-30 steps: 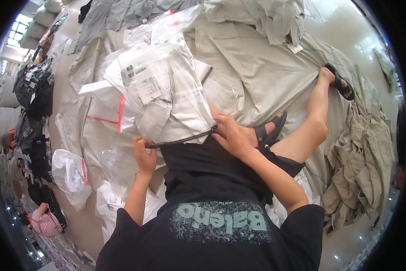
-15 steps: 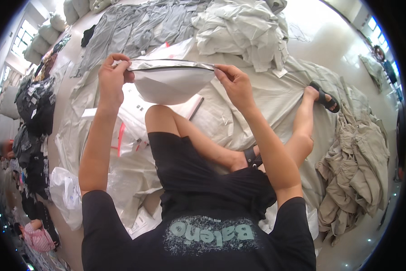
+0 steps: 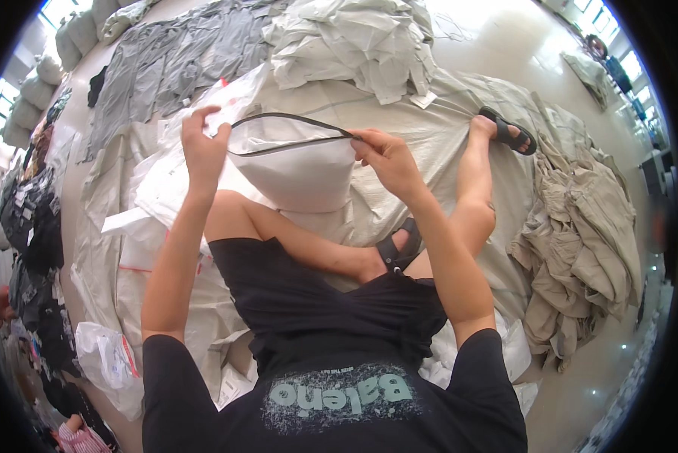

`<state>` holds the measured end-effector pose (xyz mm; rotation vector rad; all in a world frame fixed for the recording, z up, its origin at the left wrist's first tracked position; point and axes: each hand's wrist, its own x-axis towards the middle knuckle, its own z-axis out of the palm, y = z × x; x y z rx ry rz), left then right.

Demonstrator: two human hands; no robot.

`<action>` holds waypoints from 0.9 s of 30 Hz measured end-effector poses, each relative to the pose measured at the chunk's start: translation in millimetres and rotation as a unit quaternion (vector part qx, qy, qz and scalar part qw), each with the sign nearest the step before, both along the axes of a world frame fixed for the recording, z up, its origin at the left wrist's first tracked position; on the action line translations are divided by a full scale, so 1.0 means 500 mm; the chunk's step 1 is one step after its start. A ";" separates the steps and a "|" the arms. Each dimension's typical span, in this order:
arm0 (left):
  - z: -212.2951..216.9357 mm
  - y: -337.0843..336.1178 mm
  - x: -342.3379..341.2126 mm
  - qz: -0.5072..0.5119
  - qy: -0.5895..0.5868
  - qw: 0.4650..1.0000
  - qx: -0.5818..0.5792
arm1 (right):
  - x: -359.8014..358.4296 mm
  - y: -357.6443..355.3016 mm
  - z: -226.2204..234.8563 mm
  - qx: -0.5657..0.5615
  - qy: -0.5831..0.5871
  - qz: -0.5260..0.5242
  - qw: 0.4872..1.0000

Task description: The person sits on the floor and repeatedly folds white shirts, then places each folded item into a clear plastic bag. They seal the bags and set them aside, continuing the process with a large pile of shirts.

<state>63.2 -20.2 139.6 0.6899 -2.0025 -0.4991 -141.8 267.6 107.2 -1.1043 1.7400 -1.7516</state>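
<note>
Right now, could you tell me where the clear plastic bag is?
In the head view, the plastic bag is held up at centre, its dark-edged mouth stretched between the left hand and right hand, above the raised knee.

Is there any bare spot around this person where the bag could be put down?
Bare sheet lies just beyond the right hand, between the white cloth heap and the outstretched leg. Shiny floor past the heap is free too. The left side is crowded with plastic bags and dark clothes; khaki garments fill the right.

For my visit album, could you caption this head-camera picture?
Seated on a floor sheet, the left hand and right hand hold a clear plastic bag open by its dark-edged mouth.
</note>
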 end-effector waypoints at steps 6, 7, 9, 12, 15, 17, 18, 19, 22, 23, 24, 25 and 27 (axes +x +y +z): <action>0.064 0.248 -0.145 -0.340 -0.176 0.891 -0.244 | 0.016 0.045 0.001 -0.023 -0.093 -0.055 0.994; 0.052 0.254 -0.158 -0.347 -0.190 0.887 -0.238 | 0.023 0.040 0.005 -0.038 -0.103 -0.064 0.992; 0.040 0.257 -0.176 -0.352 -0.208 0.882 -0.233 | 0.035 0.033 0.009 -0.035 -0.109 -0.084 0.990; 0.029 0.251 -0.177 -0.349 -0.215 0.881 -0.237 | 0.044 0.026 -0.001 -0.055 -0.128 -0.100 0.985; 0.014 0.225 -0.171 -0.349 -0.214 0.874 -0.262 | 0.046 0.022 -0.025 -0.065 -0.131 -0.114 0.983; 0.013 0.206 -0.160 -0.319 -0.239 0.868 -0.295 | 0.040 0.017 -0.033 -0.079 -0.132 -0.128 0.980; 0.013 0.191 -0.153 -0.304 -0.236 0.869 -0.312 | 0.032 0.017 -0.045 -0.089 -0.140 -0.130 0.978; 0.014 0.168 -0.140 -0.288 -0.234 0.868 -0.330 | 0.026 0.017 -0.054 -0.094 -0.145 -0.132 0.976; 0.001 0.074 -0.105 -0.266 -0.234 0.877 -0.325 | 0.002 0.026 -0.062 -0.107 -0.169 -0.143 0.969; 0.007 0.047 -0.088 -0.260 -0.230 0.885 -0.312 | -0.004 0.027 -0.063 -0.111 -0.179 -0.147 0.967; 0.014 0.022 -0.078 -0.254 -0.224 0.892 -0.299 | -0.011 0.025 -0.064 -0.111 -0.182 -0.144 0.966; 0.015 -0.002 -0.075 -0.261 -0.212 0.897 -0.288 | -0.020 0.018 -0.067 -0.112 -0.184 -0.142 0.966; 0.011 -0.045 -0.080 -0.254 -0.189 0.904 -0.288 | -0.035 -0.006 -0.056 -0.109 -0.179 -0.137 0.968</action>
